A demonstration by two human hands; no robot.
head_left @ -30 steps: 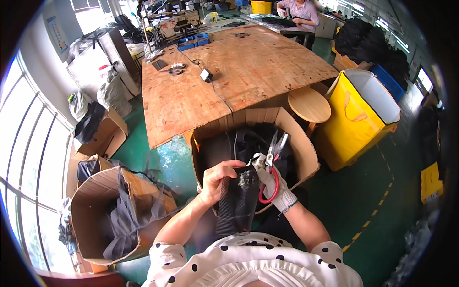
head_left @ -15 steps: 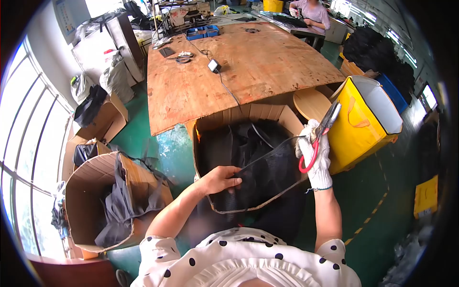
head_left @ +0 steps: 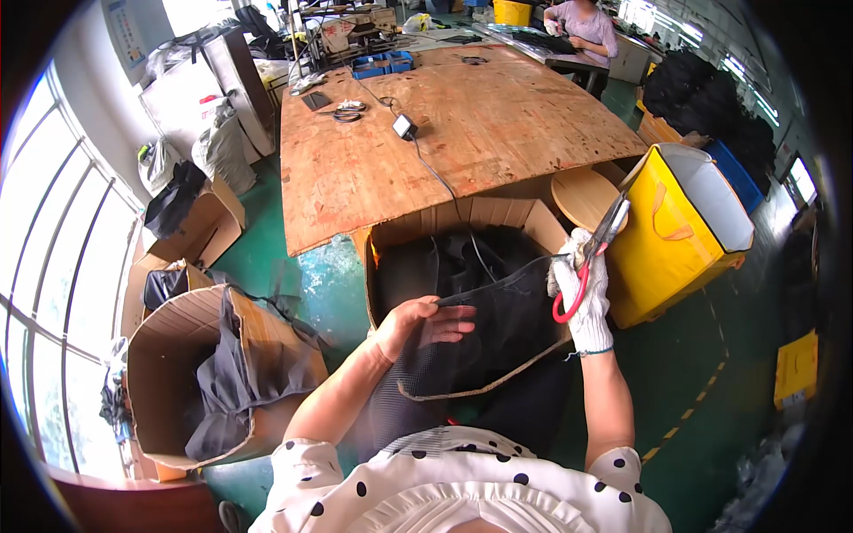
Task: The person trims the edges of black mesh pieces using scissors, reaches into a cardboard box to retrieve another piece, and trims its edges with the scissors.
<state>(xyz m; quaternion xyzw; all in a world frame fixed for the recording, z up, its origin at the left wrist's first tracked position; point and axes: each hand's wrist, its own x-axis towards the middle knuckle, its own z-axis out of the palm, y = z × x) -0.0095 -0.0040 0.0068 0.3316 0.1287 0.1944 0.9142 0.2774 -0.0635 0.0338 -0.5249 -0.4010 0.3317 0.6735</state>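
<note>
A sheet of black mesh fabric [head_left: 502, 306] is stretched between my hands over an open cardboard box [head_left: 538, 226]. My left hand [head_left: 419, 329], bare, grips its upper edge, with the thumb on top and the fingers showing through the mesh. My right hand [head_left: 584, 298] wears a white knit glove and is closed on red-handled scissors [head_left: 582, 289], whose blades point up and away from me. The mesh's other end meets the gloved fingertips; exactly how they pinch it is hidden. More black fabric [head_left: 404, 275] lies in the box.
A large wooden table [head_left: 373, 178] stands ahead, carrying a small device [head_left: 404, 127] with a cable. A yellow bag [head_left: 666, 240] is at right, beside a round wooden board [head_left: 586, 197]. Another cardboard box [head_left: 160, 382] with dark fabric sits at left. A person [head_left: 586, 31] works at the back.
My left hand has drawn the mesh up and spread it out, its fingers now straighter behind it. The right hand keeps the scissors, nearly still. The view has shifted slightly.
</note>
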